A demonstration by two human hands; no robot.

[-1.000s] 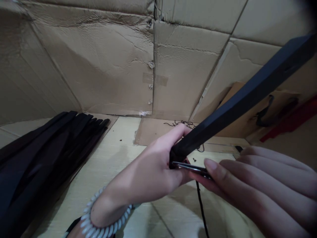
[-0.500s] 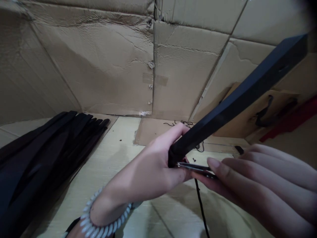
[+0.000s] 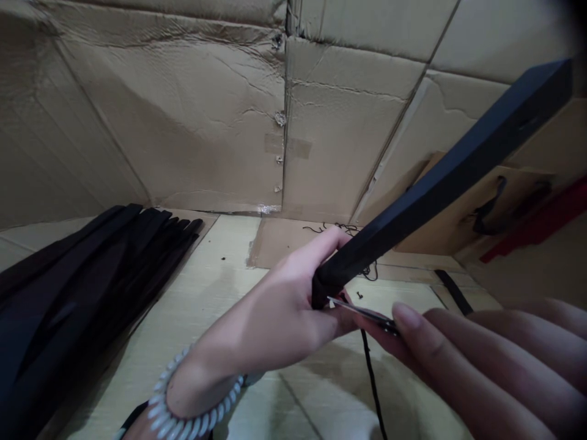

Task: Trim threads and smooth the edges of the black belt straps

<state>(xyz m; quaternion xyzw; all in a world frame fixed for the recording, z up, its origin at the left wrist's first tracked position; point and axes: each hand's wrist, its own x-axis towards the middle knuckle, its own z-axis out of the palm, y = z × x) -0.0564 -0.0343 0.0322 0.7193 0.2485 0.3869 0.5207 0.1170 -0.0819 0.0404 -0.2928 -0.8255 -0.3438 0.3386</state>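
My left hand, a pale coil band round its wrist, is closed round the lower end of a long black strap-like bar. The bar slants up to the right and has a small mark or hole near its far end. My right hand pinches slim metal tweezers between thumb and forefinger. Their pointed tip reaches the bar's bottom end, beside my left thumb. Whether the tip grips anything is too small to tell. Below my hands hangs a black cord; its upper end is hidden behind them.
Many long black strips lie piled at left on the pale table. Crumpled cardboard forms the back wall. Loose black threads and a black strip lie behind my hands. A red piece shows at right.
My right hand has shifted slightly right and down, and the tweezers look narrower now. More of the black strip behind it shows. My left hand and the bar are nearly still.
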